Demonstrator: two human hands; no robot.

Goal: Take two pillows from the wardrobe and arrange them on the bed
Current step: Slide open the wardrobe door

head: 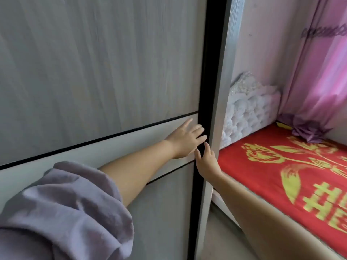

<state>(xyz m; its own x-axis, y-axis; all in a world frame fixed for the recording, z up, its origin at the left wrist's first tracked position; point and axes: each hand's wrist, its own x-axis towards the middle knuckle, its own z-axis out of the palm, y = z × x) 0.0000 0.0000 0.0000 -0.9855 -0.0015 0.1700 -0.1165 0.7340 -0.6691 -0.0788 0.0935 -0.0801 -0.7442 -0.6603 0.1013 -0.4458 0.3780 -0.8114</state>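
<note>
A grey wardrobe sliding door (93,72) fills the left of the view, with a black edge strip (208,72) on its right side. My left hand (185,139) lies flat against the door with fingertips at the black strip. My right hand (206,162) touches the same strip just below, fingers spread and holding nothing. The door is shut, so the wardrobe's inside and any pillows are hidden. The bed (281,175) lies to the right under a red cover with a gold pattern.
A white tufted headboard (249,117) stands at the bed's far end against a pink wall. Pink curtains (323,81) hang at the far right, bunched onto the mattress. A narrow strip of floor (221,235) separates wardrobe and bed.
</note>
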